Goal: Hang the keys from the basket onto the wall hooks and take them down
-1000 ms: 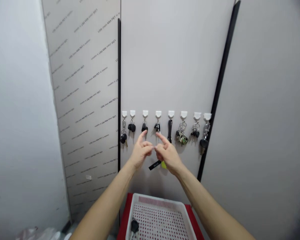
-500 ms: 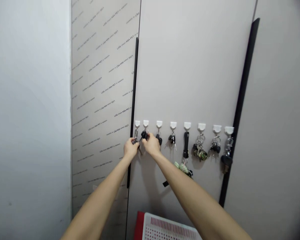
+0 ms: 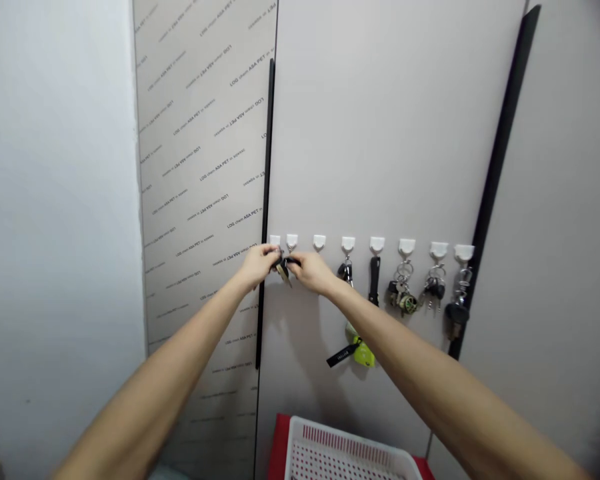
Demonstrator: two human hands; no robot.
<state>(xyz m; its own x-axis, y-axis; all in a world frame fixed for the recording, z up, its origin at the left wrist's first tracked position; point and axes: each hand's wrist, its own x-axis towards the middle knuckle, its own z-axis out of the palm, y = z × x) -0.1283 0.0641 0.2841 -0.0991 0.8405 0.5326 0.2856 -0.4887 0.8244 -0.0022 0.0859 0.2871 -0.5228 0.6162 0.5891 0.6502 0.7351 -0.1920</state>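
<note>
A bunch of keys [image 3: 284, 272] with black heads hangs below the second white hook [image 3: 292, 241] from the left. My left hand [image 3: 259, 265] is closed, thumb and fingers pinching the keys from the left side. From the right, my right hand [image 3: 312, 269] pinches a black key head of the same bunch. The leftmost hook [image 3: 275, 239] is just above my left fingers, which largely hide what hangs there. My right hand and wrist cover whatever hangs below the third hook [image 3: 319, 242].
Several more hooks run to the right, holding a key bunch [image 3: 346, 272], a black strap [image 3: 375, 280], a ringed bunch [image 3: 403, 293] and others. A black tag [image 3: 343, 356] dangles lower. Black door handles [image 3: 505, 127] flank the panel. A white basket [image 3: 350, 443] stands below.
My left hand has moved up and come closer to the second hook's keys. My right hand has turned and now grips a key head. The view has shifted slightly.
</note>
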